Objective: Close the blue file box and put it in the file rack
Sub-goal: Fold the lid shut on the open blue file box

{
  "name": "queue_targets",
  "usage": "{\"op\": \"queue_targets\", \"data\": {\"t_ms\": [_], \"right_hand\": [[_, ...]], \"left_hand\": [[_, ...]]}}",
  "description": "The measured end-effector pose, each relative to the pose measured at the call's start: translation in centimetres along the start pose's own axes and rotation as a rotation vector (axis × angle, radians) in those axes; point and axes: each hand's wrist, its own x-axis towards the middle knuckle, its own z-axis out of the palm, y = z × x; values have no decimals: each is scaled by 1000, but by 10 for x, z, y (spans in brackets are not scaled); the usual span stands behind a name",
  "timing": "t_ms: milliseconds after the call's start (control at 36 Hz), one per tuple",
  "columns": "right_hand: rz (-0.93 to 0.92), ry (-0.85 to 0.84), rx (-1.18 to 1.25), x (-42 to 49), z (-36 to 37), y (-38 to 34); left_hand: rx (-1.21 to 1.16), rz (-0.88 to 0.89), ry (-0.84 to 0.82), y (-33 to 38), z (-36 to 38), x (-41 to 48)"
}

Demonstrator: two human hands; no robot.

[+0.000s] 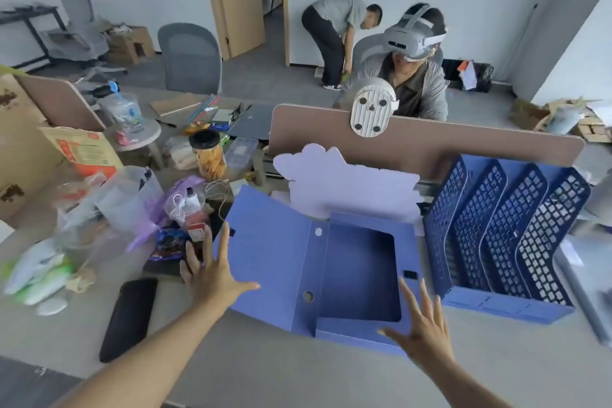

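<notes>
The blue file box point(359, 272) lies open and flat on the desk, its lid flap point(265, 252) spread out to the left and its tray empty. My left hand point(212, 275) hovers with fingers spread over the lid's left edge. At the box's front right corner, my right hand point(424, 331) is also spread and holds nothing. The dark blue mesh file rack point(503, 242) stands just right of the box, with several empty slots.
A black phone point(129, 318) lies at the front left. Bags, a snack jar point(208, 156) and bottles crowd the left side. A lilac cut-out board point(347, 182) leans behind the box against the brown partition point(430, 139). A person in a headset sits beyond the partition.
</notes>
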Motion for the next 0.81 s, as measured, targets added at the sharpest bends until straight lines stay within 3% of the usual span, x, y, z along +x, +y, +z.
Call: {"op": "queue_targets", "data": {"t_ms": [56,167,611,806], "right_hand": [[61,-22,50,-2,4,1],[71,17,148,-6,17,5],[115,-36,137,-5,29,-2],[143,-88,117,-3,26,-1]], "left_hand": [[-152,-146,-71,-12,-1,2],[-360,-202,-92,-34,-5,-3],[-809,20,-56,-17,-43,-24],[-964,153,-192,31,-54,-43]]}}
